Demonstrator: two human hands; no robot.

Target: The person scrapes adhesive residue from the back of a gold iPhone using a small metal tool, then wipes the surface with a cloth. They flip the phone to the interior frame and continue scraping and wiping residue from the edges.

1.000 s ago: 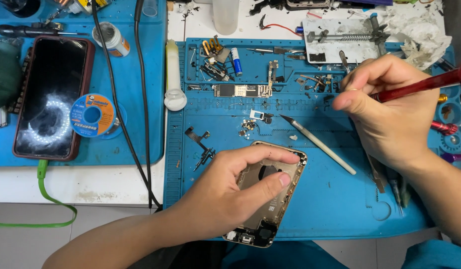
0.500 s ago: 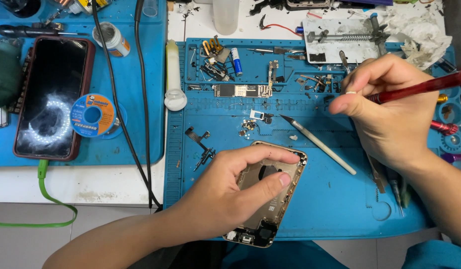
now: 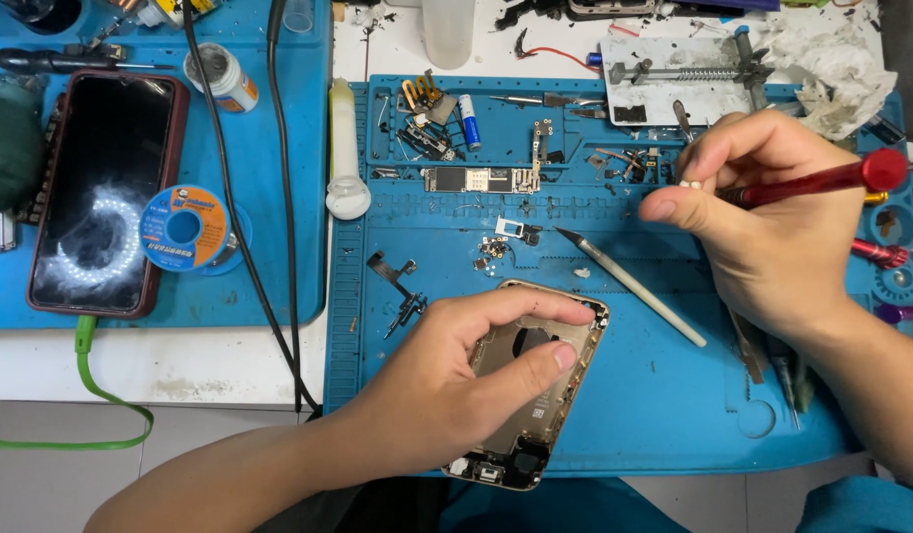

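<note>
Left hand [image 3: 447,395]: fingers spread, pressing down on a gold metal phone housing, opened and gutted [image 3: 535,395], lying tilted at the near edge of a blue silicone repair mat [image 3: 654,415]. Right hand [image 3: 772,217]: pinched around a red-handled slim screwdriver [image 3: 822,183], raised above the mat's far tray. Between them: a white-handled pointed pry tool [image 3: 634,286]. Left: a dark smartphone in a maroon case [image 3: 101,192], a solder spool [image 3: 183,229].

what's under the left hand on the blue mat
The left hand rests on an opened gold phone housing lying on the blue mat. The palm hides the housing's left edge.
</note>
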